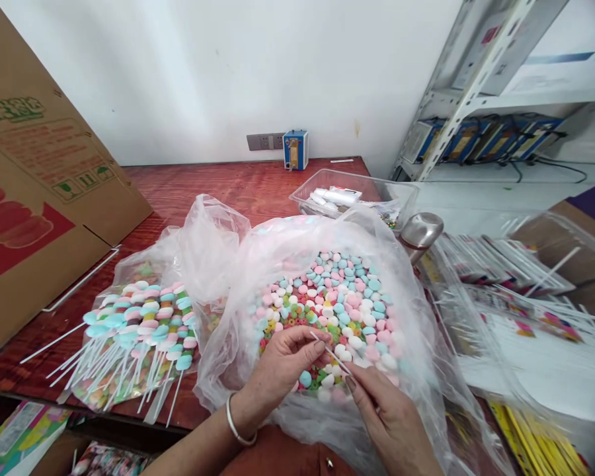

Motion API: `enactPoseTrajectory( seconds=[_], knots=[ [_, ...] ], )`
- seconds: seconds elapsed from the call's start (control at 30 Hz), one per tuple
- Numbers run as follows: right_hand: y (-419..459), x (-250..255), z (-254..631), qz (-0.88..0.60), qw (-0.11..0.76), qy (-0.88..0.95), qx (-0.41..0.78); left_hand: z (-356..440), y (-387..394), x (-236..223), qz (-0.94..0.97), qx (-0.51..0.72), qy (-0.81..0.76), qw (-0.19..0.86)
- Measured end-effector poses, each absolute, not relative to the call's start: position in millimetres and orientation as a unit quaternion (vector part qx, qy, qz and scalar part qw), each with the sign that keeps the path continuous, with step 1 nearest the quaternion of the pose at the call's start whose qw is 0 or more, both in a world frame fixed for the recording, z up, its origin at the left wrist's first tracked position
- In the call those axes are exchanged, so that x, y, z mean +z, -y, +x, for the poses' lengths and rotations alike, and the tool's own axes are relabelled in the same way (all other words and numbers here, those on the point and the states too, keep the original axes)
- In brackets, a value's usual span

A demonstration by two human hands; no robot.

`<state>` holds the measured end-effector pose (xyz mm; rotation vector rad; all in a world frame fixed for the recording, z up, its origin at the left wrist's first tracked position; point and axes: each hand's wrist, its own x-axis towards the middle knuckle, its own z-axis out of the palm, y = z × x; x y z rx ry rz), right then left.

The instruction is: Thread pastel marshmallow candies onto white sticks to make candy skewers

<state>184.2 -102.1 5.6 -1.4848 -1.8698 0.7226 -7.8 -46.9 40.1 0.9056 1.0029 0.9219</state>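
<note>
My right hand [384,410] pinches a thin white stick [334,356] that slants up to the left. At the stick's upper end, the fingers of my left hand [290,360] are closed together; what they hold is hidden by the thumb and fingertips. Both hands are over a large clear plastic bag [416,330], spread open. Inside it lie many loose round candies [350,284] in pink, blue and white, with small green, red and yellow ring candies [297,320] among them. To the left, finished candy skewers [143,324] on white sticks lie in a pile on clear plastic.
A cardboard box [44,165] stands at the left. Behind the bag are a clear plastic tray [357,182] with white tubes, a metal scoop [421,231] and a small blue device [296,149]. Packaged sticks [506,264] lie at right, beneath a white metal shelf [540,99].
</note>
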Motion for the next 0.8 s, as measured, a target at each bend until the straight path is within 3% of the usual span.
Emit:
enactPoseTrajectory(
  seconds=[0.2, 0.43, 0.6, 0.8],
  knots=[
    [97, 9, 177, -0.549, 0.287, 0.712, 0.330, -16, 29, 34, 0.478, 0.302, -0.459, 0.685],
    [87, 0, 199, -0.677, 0.293, 0.615, 0.278, -11, -24, 20, 0.757, 0.247, -0.519, 0.310],
    [86, -6, 204, -0.689, 0.303, 0.589, 0.292, 13, -33, 7, 0.803, 0.184, -0.526, 0.209],
    [86, -21, 204, -0.680, 0.322, 0.580, 0.313, 17, -22, 3, 0.824, 0.196, -0.500, 0.179]
  ],
)
